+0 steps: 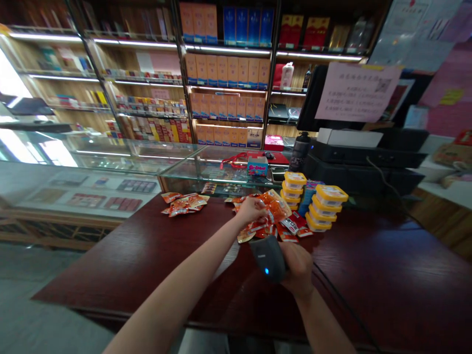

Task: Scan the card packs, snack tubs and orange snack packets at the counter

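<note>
My right hand (298, 268) is wrapped round a black handheld barcode scanner (268, 258), with a small blue light glowing on it and its head turned toward the packets. Over the pile of orange-red snack packets (260, 230), my left hand (251, 210) has its fingers closed at the edge of a larger orange snack packet (276, 204). Part of that grip is hidden by the hand itself. A second, smaller heap of similar packets (183, 203) lies to the left on the dark wooden table (147, 265).
Stacks of yellow-lidded tubs (326, 209) stand right of the pile. Behind are a glass display counter (217, 169), a small blue-pink box (257, 166) and a dark bottle (300, 151). A monitor with a pink notice (357, 93) rises at right. The scanner's cable (339, 300) crosses the table.
</note>
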